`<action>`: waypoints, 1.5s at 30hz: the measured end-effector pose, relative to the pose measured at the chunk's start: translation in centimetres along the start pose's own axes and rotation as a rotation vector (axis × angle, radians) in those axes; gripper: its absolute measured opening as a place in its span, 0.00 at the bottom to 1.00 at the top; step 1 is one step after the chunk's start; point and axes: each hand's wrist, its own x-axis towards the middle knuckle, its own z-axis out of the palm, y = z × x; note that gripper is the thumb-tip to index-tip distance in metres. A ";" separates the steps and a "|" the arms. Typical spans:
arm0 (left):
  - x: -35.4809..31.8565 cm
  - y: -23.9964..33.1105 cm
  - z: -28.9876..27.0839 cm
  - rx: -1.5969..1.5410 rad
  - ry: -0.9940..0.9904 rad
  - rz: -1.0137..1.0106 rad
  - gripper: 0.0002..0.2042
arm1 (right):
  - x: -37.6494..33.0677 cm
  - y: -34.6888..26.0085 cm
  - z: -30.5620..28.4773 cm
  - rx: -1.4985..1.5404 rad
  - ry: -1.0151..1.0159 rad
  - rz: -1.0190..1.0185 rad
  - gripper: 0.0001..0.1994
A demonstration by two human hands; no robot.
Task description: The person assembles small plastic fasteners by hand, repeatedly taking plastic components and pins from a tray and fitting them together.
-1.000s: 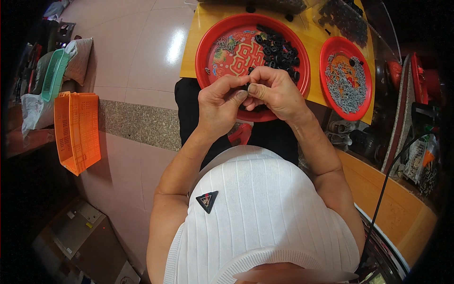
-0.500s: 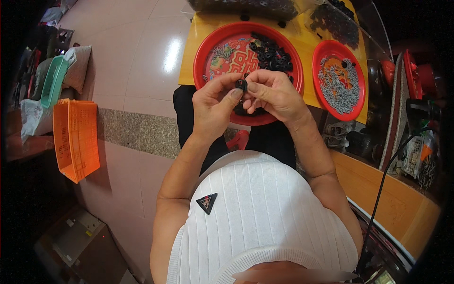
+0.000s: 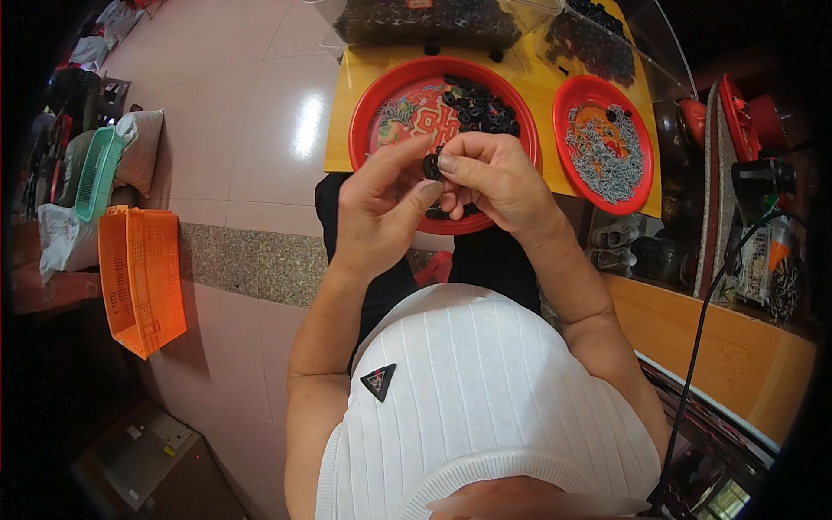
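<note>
A small black plastic part with a hole (image 3: 432, 166) is pinched between the thumb and forefinger of my right hand (image 3: 503, 184). Just left of it is my left hand (image 3: 374, 208), its thumb and forefinger spread apart around the part and its other fingers partly hidden. Both hands hover above the near side of a red round tray (image 3: 357, 126) with a printed bottom. Many black plastic parts (image 3: 485, 111) lie heaped on the tray's right side, and more show below my hands.
To the right, a red plate (image 3: 562, 130) holds many small grey metal pieces (image 3: 608, 160). Clear bins of black parts (image 3: 425, 24) stand at the back of the yellow table (image 3: 336, 149). An orange crate (image 3: 143, 282) sits on the floor at left. A black cable (image 3: 698, 347) hangs at right.
My left thumb and forefinger have moved apart from the black part, which stays in my right hand. The whole view has shifted slightly.
</note>
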 end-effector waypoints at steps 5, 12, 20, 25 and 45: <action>-0.8 -0.4 0.4 -0.242 0.058 -0.117 0.15 | -0.1 0.5 -0.2 0.152 -0.074 0.033 0.06; -1.1 -1.1 0.4 -0.447 0.048 -0.138 0.15 | 0.3 1.7 -1.8 0.296 -0.241 0.094 0.05; -1.2 -1.3 1.1 -0.463 0.046 -0.053 0.15 | 0.2 1.7 -1.8 0.152 -0.210 0.019 0.09; -1.1 -1.3 1.2 -0.430 0.020 -0.040 0.14 | 0.5 1.8 -2.1 0.097 -0.201 0.027 0.12; -1.6 -2.9 0.4 -0.563 0.086 -0.207 0.17 | 0.6 1.5 -1.5 -0.140 -0.059 -0.178 0.07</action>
